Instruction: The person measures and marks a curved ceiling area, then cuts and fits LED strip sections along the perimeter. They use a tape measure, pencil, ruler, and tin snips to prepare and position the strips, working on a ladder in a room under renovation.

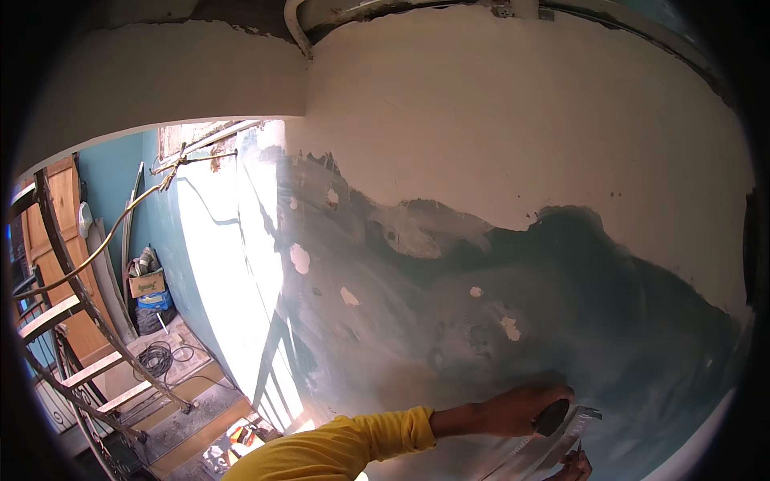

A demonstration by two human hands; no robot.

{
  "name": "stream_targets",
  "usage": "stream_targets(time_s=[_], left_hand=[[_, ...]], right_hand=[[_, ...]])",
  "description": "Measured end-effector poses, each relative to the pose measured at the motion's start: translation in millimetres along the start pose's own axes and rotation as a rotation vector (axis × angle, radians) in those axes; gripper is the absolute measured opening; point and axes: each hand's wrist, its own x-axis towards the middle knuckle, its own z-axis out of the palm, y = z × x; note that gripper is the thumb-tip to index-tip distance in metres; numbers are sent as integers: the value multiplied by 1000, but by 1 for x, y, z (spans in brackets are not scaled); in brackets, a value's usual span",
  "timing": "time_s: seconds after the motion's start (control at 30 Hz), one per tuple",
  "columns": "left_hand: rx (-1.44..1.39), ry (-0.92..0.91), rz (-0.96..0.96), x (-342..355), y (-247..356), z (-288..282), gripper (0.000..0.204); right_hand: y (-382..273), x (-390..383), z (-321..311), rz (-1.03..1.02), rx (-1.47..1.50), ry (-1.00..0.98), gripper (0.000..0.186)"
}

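Observation:
My left hand [525, 407], at the end of a yellow sleeve, reaches across the lower right in front of the wall. Its fingers are closed around the dark handle [552, 418] of what looks like a wide scraper. A long silvery metal blade [568, 439] slants down and left beside that handle. Below the blade, at the bottom edge, my right hand [574, 466] shows only in part. Its fingers are curled around something thin that I cannot make out. Behind both hands the wall [449, 321] is dark green with smeared grey-white filler and several pale patches.
Above, the wall has a cream coat [481, 104] with a ragged lower edge. At left, a metal stair frame [92, 370] and a yellow hose [100, 250] stand near a wooden door [56, 232]. A cardboard box [147, 284], dark bags and coiled black cable [155, 361] lie below.

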Motion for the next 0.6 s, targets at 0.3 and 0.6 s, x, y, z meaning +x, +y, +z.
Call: stream_targets(time_s=[0.3, 0.6], left_hand=[[25, -14, -107, -53, -19, -33, 64], [-34, -14, -122, -103, -27, -57, 62]], right_hand=[[-132, -86, 125, -253, -44, 75, 55], [-73, -158, 120, 108, -360, -491, 33]])
